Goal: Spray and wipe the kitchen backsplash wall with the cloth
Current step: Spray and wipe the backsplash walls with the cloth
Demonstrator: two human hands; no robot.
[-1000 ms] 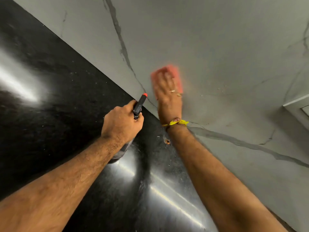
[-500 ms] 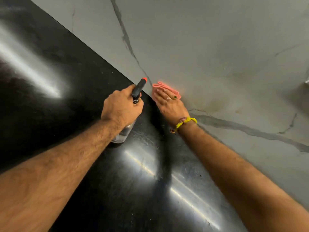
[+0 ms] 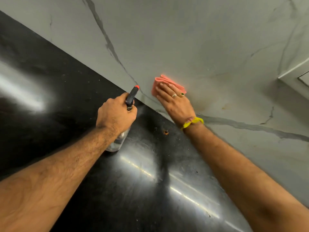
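The grey marble backsplash wall (image 3: 192, 39) with dark veins fills the upper right of the view. A folded pink cloth (image 3: 161, 81) lies flat against it, low and near the counter joint, pressed by my right hand (image 3: 175, 102) with fingers spread over it. My left hand (image 3: 115, 114) grips a clear spray bottle (image 3: 119, 140) with a black head and orange nozzle (image 3: 136, 87). The nozzle points at the wall just left of the cloth. The bottle's base rests on or just above the black counter.
The glossy black countertop (image 3: 66, 84) runs from the left down to the bottom, with bright light reflections. A small brownish speck (image 3: 165, 132) sits on it near my right wrist. A white frame edge (image 3: 294, 72) shows at the right border.
My right hand swept the cloth down the wall to the counter joint, then slightly back up and right. The left hand kept hold of the bottle, barely shifting.
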